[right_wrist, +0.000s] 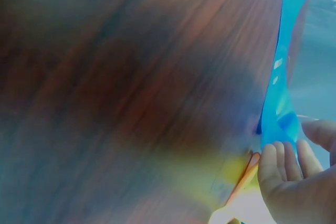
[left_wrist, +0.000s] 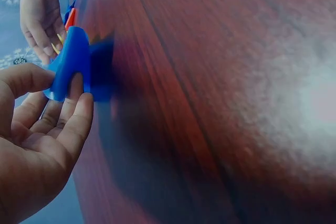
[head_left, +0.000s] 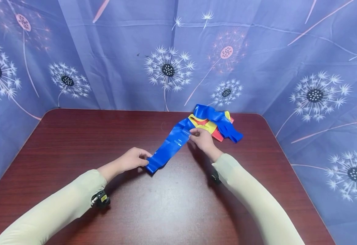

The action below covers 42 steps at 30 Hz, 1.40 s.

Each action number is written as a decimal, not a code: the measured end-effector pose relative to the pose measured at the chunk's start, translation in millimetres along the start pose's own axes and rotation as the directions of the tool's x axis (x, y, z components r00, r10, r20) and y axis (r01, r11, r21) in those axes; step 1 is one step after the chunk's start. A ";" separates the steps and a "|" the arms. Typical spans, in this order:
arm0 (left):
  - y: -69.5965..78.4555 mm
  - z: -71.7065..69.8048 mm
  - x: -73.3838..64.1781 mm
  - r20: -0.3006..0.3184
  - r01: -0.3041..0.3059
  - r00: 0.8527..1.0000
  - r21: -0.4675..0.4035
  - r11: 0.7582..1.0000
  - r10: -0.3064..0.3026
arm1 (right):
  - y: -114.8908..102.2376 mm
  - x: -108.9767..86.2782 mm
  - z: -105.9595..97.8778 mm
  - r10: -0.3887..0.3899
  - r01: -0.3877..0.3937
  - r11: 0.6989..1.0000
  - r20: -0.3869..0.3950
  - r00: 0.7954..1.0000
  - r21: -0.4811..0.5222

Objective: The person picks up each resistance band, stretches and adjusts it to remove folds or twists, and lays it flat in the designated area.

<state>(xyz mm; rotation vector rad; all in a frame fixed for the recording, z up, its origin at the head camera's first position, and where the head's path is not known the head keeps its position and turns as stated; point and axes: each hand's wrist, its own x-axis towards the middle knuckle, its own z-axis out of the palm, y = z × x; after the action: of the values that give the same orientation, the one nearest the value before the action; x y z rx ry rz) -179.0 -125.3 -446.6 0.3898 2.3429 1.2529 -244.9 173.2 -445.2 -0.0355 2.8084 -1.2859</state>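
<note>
A blue resistance band (head_left: 170,144) with white print stretches slantwise over the table. My left hand (head_left: 133,159) pinches its near end between thumb and fingers; in the left wrist view the band (left_wrist: 73,59) bends into a loop there. Farther back, my right hand (head_left: 203,139) holds the band's edge near its far end. In the right wrist view the fingers (right_wrist: 281,166) lie against the band (right_wrist: 278,103), the thumb opposite. Just beyond that hand, yellow (head_left: 210,126) and red (head_left: 217,135) bands lie tangled with another blue band (head_left: 216,117).
The dark red wooden table (head_left: 74,136) has rounded back corners. Blue curtains (head_left: 120,51) with a dandelion print hang behind it and along both sides. A wrist camera (head_left: 101,198) is strapped under the left sleeve.
</note>
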 end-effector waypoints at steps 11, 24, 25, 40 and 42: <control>-3.5 -4.5 -16.1 0.015 0.000 1.000 0.040 0.999 -0.001 | -5.5 4.3 8.0 0.015 -0.012 0.999 0.079 0.997 -0.037; -10.3 -12.7 -30.2 0.078 -0.009 0.997 0.025 1.000 0.007 | -11.2 8.0 24.6 -0.038 0.066 0.979 0.143 0.989 -0.193; -10.8 -13.4 -30.9 0.082 -0.008 0.997 0.023 1.000 0.006 | -11.5 8.7 25.9 -0.034 0.062 0.977 0.141 0.989 -0.203; -18.2 -22.1 -36.5 0.118 0.036 0.992 0.040 0.999 -0.041 | -9.3 6.5 21.3 -0.073 0.087 0.992 0.143 0.987 -0.091; -21.0 -25.0 -37.2 0.105 0.038 0.993 0.062 0.997 -0.044 | -8.9 5.9 18.4 -0.057 0.064 0.997 0.156 0.986 -0.037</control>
<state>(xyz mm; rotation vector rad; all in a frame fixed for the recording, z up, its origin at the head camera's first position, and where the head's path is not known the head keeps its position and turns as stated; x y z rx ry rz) -160.7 -171.1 -442.6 0.4157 2.2908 1.1170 -249.8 153.2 -450.6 -0.2150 2.7207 -1.1797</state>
